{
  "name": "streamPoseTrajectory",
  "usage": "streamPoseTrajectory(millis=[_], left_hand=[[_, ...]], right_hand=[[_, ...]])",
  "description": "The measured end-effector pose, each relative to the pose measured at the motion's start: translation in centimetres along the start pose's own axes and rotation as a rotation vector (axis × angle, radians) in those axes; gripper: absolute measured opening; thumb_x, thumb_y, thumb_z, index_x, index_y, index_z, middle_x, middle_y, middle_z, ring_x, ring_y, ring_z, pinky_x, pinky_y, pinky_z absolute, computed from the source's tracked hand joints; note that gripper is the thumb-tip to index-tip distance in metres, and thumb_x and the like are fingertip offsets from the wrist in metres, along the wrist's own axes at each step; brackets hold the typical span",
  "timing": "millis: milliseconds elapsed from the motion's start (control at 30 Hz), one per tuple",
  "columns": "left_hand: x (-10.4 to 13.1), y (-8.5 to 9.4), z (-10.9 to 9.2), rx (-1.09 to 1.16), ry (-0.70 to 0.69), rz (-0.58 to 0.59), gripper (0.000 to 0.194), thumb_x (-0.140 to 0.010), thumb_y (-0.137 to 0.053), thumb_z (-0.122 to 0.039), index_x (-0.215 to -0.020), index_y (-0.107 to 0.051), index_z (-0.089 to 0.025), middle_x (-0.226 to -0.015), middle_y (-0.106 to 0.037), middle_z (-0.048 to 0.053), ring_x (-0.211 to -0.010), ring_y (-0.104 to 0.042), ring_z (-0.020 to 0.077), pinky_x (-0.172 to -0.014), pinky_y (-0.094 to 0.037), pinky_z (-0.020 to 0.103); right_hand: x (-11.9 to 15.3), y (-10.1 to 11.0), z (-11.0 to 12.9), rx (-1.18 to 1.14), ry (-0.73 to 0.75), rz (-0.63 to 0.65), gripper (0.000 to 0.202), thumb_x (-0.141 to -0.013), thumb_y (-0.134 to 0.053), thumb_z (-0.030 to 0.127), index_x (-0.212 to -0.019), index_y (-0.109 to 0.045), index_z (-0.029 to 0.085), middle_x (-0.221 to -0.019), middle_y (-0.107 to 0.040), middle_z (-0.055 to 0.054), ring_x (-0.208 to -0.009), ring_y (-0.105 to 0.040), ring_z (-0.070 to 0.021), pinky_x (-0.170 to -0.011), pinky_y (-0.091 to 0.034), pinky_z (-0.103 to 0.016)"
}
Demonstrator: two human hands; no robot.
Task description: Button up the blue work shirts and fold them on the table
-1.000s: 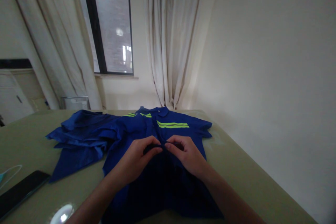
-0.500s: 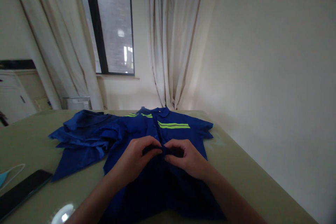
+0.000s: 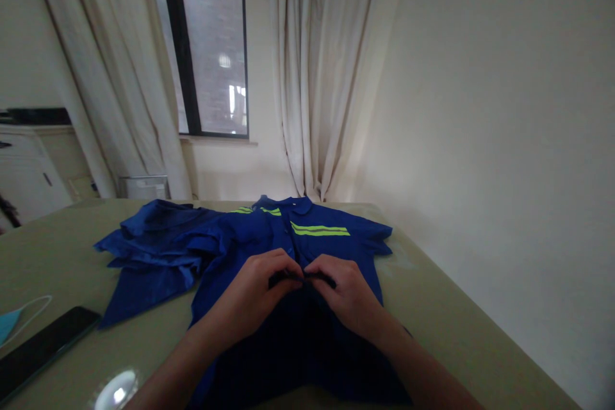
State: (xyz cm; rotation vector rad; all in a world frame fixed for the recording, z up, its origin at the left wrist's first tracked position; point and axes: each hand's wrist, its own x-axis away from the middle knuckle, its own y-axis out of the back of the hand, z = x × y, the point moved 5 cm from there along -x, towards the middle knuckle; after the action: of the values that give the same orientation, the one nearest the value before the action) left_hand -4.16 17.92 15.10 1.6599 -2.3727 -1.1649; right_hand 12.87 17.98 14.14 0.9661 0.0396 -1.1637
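Observation:
A blue short-sleeved shirt (image 3: 331,245) with yellow-green stripes across the chest lies spread on the table, its collar at the far side. My left hand (image 3: 266,285) pinches the front edge of the shirt near its middle. Facing it, my right hand (image 3: 343,288) pinches the other front edge, and the fingertips of both hands almost meet. Small buttons run down the front above my fingers. What lies between the fingertips is too dark and small to make out.
Bunched blue cloth (image 3: 158,237) lies left of the shirt. At the near left are a black phone (image 3: 48,349), a light blue face mask (image 3: 8,323) and a shiny round object (image 3: 116,391). The green table (image 3: 461,333) meets the wall on the right. Curtains (image 3: 317,77) hang behind.
Both hands stay at the shirt front, with the fingertips now closer together and shifted slightly. The whole view has moved a little; the shirt lies as before.

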Motion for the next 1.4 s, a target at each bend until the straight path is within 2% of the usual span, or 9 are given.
streamPoseTrajectory(millis=[267, 500, 833, 1033, 1167, 1400], left_hand=[[-0.3, -0.4, 1.7, 0.277, 0.213, 0.056, 0.008, -0.084, -0.072, -0.027, -0.088, -0.073, -0.021, -0.086, -0.075, -0.002, -0.085, -0.067, 0.0160, -0.076, -0.048, 0.024], [-0.2, -1.2, 2.6, 0.438, 0.271, 0.072, 0.017, -0.076, -0.079, -0.030, -0.085, -0.070, -0.018, -0.082, -0.073, -0.001, -0.080, -0.065, 0.0151, -0.074, -0.047, 0.025], [-0.2, -1.1, 1.9, 0.401, 0.231, 0.069, 0.018, -0.076, -0.079, -0.030, -0.083, -0.069, -0.018, -0.081, -0.072, 0.000, -0.080, -0.065, 0.0159, -0.076, -0.049, 0.027], [-0.1, -1.4, 2.4, 0.400, 0.255, 0.081, 0.023, -0.076, -0.080, -0.034, -0.084, -0.066, -0.018, -0.082, -0.068, 0.000, -0.082, -0.062, 0.0160, -0.075, -0.047, 0.026], [-0.1, -1.3, 2.7, 0.350, 0.265, 0.108, 0.024, -0.079, -0.078, -0.038, -0.086, -0.068, -0.018, -0.084, -0.068, 0.000, -0.082, -0.061, 0.0161, -0.075, -0.045, 0.026], [-0.3, -0.6, 2.7, 0.275, 0.235, 0.047, 0.027, -0.079, -0.077, -0.044, -0.086, -0.071, -0.018, -0.081, -0.071, 0.000, -0.078, -0.062, 0.0163, -0.070, -0.045, 0.025]], right_hand=[[0.3, 0.1, 0.0, -0.014, 0.145, -0.025, 0.014, -0.094, -0.061, 0.012, -0.097, -0.071, 0.021, -0.092, -0.072, -0.002, -0.087, -0.068, -0.0156, -0.080, -0.049, -0.025], [0.5, 0.2, 0.2, -0.044, 0.199, -0.032, 0.014, -0.096, -0.060, 0.012, -0.099, -0.071, 0.021, -0.092, -0.072, -0.003, -0.088, -0.068, -0.0154, -0.081, -0.050, -0.024], [0.5, 0.0, 0.0, -0.037, 0.160, -0.010, 0.016, -0.096, -0.059, 0.014, -0.099, -0.072, 0.022, -0.092, -0.072, -0.003, -0.088, -0.068, -0.0167, -0.081, -0.051, -0.026], [0.5, 0.0, 0.2, -0.042, 0.151, -0.006, 0.016, -0.096, -0.059, 0.016, -0.100, -0.074, 0.023, -0.092, -0.073, -0.004, -0.088, -0.068, -0.0176, -0.081, -0.052, -0.028], [0.2, 0.2, 0.2, -0.104, 0.077, -0.002, 0.018, -0.092, -0.063, 0.012, -0.098, -0.075, 0.023, -0.092, -0.074, -0.003, -0.087, -0.069, -0.0166, -0.081, -0.051, -0.026], [0.0, 0.3, 0.2, -0.157, -0.058, -0.027, 0.020, -0.091, -0.063, 0.014, -0.100, -0.078, 0.023, -0.096, -0.077, -0.001, -0.089, -0.070, -0.0173, -0.083, -0.052, -0.027]])
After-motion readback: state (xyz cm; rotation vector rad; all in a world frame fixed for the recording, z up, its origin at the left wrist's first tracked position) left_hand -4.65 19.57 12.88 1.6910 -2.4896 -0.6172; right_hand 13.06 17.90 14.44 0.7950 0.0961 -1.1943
